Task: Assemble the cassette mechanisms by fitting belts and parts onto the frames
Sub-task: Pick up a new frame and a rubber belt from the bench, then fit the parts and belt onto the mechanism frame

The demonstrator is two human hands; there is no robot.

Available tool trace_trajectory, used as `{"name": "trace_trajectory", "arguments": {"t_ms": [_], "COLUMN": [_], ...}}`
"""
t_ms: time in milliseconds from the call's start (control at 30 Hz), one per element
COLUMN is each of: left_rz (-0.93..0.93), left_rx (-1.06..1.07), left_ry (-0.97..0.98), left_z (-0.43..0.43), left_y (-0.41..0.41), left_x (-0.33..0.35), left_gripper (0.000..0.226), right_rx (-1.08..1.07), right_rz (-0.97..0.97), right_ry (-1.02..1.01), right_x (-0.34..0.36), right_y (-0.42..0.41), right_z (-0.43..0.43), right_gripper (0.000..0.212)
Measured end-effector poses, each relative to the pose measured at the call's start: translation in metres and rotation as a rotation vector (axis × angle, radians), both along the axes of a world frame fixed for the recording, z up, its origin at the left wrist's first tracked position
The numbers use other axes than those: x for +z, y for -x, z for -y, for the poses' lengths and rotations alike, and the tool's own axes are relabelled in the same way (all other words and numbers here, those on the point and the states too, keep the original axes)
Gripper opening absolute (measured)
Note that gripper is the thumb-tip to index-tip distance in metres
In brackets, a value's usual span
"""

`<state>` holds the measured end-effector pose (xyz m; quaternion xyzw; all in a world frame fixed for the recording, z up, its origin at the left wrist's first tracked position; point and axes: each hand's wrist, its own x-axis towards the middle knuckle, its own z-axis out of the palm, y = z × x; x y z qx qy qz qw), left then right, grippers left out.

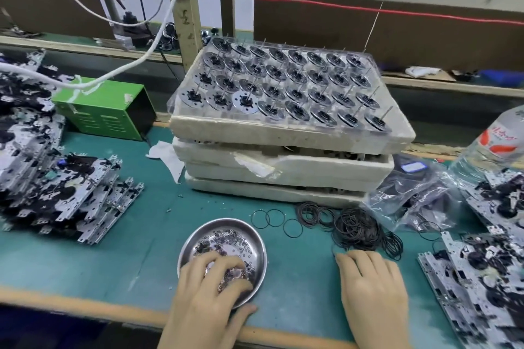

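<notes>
Left (208, 289) maybe pinching washers (226, 238); right (372, 287) flat.

One wide-angle camera, worn on the head, looked forward and down at the bench (119, 252) from close range. The left hand (207, 289) and right hand (371, 289) filled the lower edge; foam trays (283, 136) lay beyond the fingertips, frame stacks (71, 187) outboard of them.

Little can be read here. The clear plastic bottle (499, 137) at the right edge carries a red label with white characters, too blurred to make out. The wooden post (184, 8) behind the worktop bears one dark mark shaped like a capital I. A pale label (414, 167) near the plastic bag (402, 195) is not legible.
</notes>
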<state>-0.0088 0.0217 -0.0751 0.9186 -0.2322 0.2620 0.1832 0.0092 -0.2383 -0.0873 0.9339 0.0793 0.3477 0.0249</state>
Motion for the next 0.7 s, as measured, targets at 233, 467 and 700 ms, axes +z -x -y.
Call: {"name": "trace_trajectory", "arguments": {"t_ms": [233,467,700], "left_rz": [-0.001,-0.166,-0.023], "left_rx": [0.120,0.137,0.409], "left_ry": [0.030,0.012,-0.206], "left_z": [-0.019,-0.062,-0.115], "left_y": [-0.001,-0.004,-0.045], "left_x": [0.000,0.007,0.030], "left_gripper": [0.024,0.031,0.033], "right_rx": [-0.086,0.028,0.095], "right_rz": [-0.003,-0.006,-0.079], "right_ry": [-0.039,0.070,-0.173], "right_x": [-0.003,-0.003,0.004], "right_y": [0.002,-0.005,-0.004], "right_z": [0.009,0.015,0.006], "right_gripper": [0.024,0.017,0.024]}}
